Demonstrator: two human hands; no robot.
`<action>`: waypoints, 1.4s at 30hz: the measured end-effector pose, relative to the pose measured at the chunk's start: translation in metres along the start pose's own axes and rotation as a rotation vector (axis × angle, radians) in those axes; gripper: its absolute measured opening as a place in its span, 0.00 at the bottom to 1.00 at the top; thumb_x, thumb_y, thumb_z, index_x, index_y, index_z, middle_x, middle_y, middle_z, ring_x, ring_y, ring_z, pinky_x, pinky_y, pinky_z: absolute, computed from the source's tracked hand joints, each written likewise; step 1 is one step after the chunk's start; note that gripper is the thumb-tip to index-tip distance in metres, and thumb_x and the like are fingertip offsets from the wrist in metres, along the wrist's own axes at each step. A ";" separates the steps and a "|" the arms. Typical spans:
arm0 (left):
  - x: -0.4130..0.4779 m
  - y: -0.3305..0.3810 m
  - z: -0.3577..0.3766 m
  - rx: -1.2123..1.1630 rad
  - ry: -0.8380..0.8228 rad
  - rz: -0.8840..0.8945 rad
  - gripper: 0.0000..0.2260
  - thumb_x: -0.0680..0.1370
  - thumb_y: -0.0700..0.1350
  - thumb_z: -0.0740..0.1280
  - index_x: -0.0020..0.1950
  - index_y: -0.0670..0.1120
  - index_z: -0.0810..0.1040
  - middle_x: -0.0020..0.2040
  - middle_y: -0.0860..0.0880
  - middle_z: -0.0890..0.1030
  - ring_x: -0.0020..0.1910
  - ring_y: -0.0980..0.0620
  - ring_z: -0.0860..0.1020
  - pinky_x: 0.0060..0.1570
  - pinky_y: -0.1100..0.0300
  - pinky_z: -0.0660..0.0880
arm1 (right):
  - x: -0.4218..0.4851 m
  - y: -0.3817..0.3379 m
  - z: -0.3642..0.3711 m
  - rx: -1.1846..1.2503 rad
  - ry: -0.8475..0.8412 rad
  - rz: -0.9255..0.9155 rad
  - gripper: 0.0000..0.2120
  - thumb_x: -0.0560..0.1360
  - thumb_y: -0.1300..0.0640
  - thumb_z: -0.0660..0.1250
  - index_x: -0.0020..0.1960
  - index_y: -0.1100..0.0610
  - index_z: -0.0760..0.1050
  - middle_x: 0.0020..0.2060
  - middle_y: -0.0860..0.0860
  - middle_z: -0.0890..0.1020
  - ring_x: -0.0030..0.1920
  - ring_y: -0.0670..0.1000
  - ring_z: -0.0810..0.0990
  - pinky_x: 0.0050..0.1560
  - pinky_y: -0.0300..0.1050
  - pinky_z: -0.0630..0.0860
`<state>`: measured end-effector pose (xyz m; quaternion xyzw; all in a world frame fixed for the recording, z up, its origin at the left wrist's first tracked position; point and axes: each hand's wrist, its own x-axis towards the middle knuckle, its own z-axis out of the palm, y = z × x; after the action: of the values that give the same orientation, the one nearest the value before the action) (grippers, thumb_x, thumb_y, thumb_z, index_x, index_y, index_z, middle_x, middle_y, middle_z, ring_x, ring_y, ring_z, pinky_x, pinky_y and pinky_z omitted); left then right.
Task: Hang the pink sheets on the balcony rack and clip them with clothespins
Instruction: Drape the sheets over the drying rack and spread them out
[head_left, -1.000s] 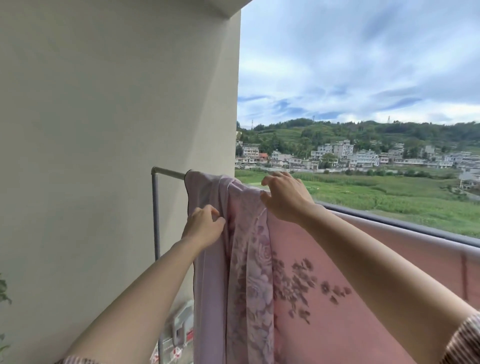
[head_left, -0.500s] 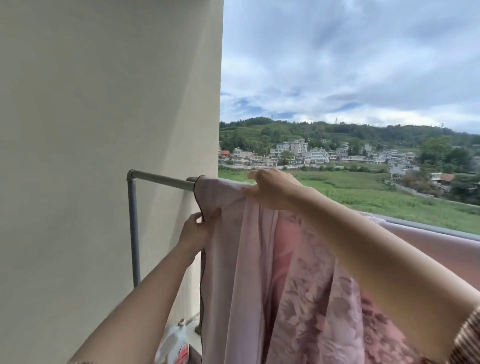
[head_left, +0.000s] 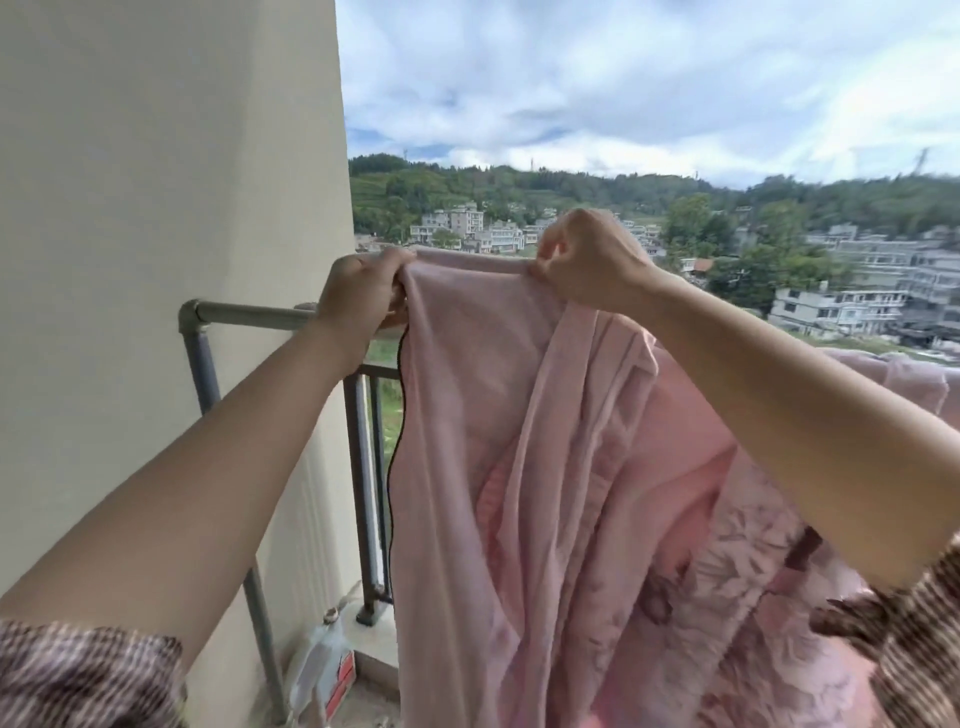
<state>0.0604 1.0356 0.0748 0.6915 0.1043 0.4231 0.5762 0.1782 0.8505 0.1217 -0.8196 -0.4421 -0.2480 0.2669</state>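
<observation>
Head view: both hands have risen since half a second ago, when the left hand gripped lower, under the rail. The left hand (head_left: 358, 291) and right hand (head_left: 587, 260) now hold the pink sheet (head_left: 493, 415) up above the rack (head_left: 249, 314), near its left corner by the wall (head_left: 156, 208). The top hem stretches between them, with folds hanging past the rail. The left fingers (head_left: 387, 260) curl tight around the hem's left end, and the right fingers (head_left: 550, 244) pinch it closed. More pink cloth (head_left: 893, 376) drapes the rail's right end
</observation>
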 end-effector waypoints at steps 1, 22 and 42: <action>0.010 0.002 -0.004 0.005 0.033 -0.011 0.17 0.73 0.48 0.65 0.24 0.50 0.70 0.20 0.54 0.67 0.21 0.55 0.66 0.25 0.67 0.67 | 0.008 -0.007 0.005 -0.013 -0.006 0.018 0.08 0.72 0.65 0.65 0.41 0.59 0.82 0.45 0.56 0.84 0.44 0.56 0.82 0.44 0.56 0.82; 0.061 -0.082 -0.162 0.440 0.460 -0.132 0.19 0.75 0.59 0.62 0.39 0.43 0.73 0.39 0.46 0.75 0.43 0.46 0.73 0.43 0.57 0.69 | 0.054 -0.096 0.079 0.072 -0.547 -0.094 0.14 0.75 0.51 0.68 0.55 0.59 0.81 0.50 0.54 0.84 0.48 0.51 0.81 0.52 0.48 0.79; 0.030 -0.110 -0.202 0.235 0.236 -0.120 0.14 0.79 0.52 0.56 0.55 0.48 0.77 0.43 0.51 0.77 0.39 0.53 0.74 0.37 0.59 0.71 | 0.042 -0.119 0.105 -0.091 0.080 0.042 0.17 0.73 0.71 0.56 0.29 0.56 0.61 0.26 0.49 0.65 0.25 0.46 0.62 0.23 0.37 0.62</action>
<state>-0.0254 1.2324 -0.0129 0.6921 0.2608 0.4512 0.4994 0.1142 0.9999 0.0979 -0.8294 -0.4020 -0.2948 0.2523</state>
